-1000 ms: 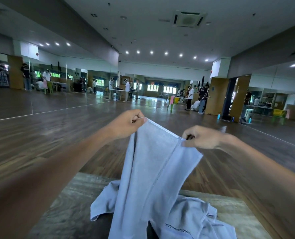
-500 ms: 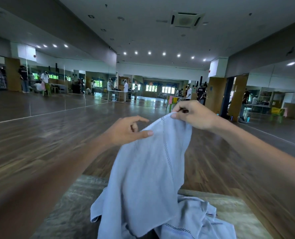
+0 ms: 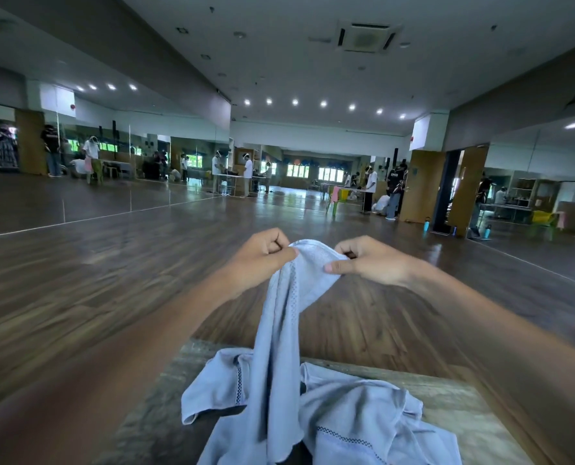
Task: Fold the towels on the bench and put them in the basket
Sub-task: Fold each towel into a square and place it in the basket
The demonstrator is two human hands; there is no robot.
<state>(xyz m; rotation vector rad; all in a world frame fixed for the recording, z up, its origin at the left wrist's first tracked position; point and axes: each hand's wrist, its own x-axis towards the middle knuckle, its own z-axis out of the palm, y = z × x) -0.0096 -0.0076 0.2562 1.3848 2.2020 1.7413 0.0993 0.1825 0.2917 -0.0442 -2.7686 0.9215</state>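
Note:
I hold a light blue towel (image 3: 281, 333) up in front of me over the bench (image 3: 464, 427). My left hand (image 3: 262, 255) pinches its top edge on the left. My right hand (image 3: 368, 260) pinches the same edge on the right, close beside the left. The cloth hangs down bunched and narrow between them. Its lower part reaches a heap of more light blue towels (image 3: 356, 411) lying crumpled on the bench. No basket is in view.
A wide dark wooden floor (image 3: 111, 270) stretches ahead of the bench. Mirrored walls line both sides. Far off stand several people (image 3: 247, 176), tables and a green chair (image 3: 333, 204). Blue bottles (image 3: 426, 224) sit by a doorway on the right.
My right hand came down from its raised position and my left hand took hold of the top edge again. Both hands now sit close together, so the towel hangs narrower.

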